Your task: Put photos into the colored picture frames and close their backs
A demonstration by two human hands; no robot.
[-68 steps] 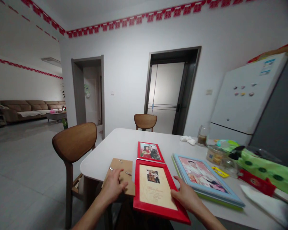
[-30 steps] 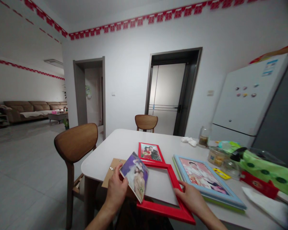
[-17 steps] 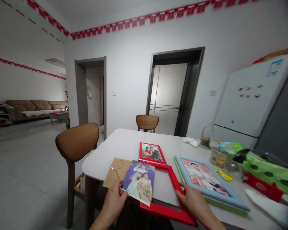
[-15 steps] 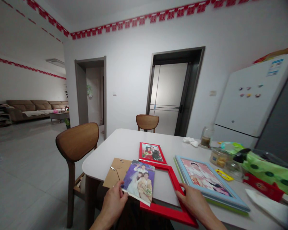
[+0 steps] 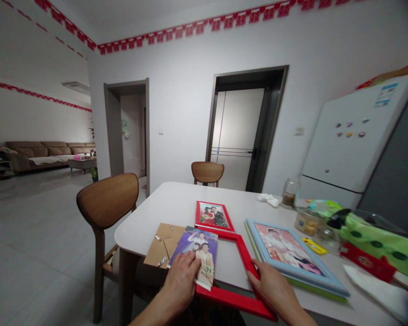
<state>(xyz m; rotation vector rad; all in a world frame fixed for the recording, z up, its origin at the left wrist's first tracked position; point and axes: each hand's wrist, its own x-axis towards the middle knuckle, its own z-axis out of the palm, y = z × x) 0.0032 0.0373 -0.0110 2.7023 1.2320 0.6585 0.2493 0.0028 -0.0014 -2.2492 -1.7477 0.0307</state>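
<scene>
My left hand (image 5: pixel 181 284) lies over the lower left of a loose printed photo (image 5: pixel 206 249) with a purple background, fingers stretched across its face. Under the photo's right part is an empty red picture frame (image 5: pixel 236 304) at the table's near edge. My right hand (image 5: pixel 274 286) grips the right side of this frame, thumb on top; the fingers beneath are hidden. A brown backing board (image 5: pixel 155 254) with metal clips lies left of the photo, partly covered by it. Just behind stands a smaller red-framed photo (image 5: pixel 213 216), lying flat on the table.
Right of my right hand, a light blue framed picture (image 5: pixel 289 248) rests on a green frame. Farther right are a glass jar (image 5: pixel 289 197), food containers (image 5: pixel 308 222), a red box (image 5: pixel 367 261) and a green bag (image 5: pixel 384 240). Wooden chairs (image 5: pixel 109 199) stand around the white table (image 5: pixel 139 226).
My left hand has shifted from holding the photo's lower left corner to lying across its face. The photo now sits flatter. My right hand stays on the red frame.
</scene>
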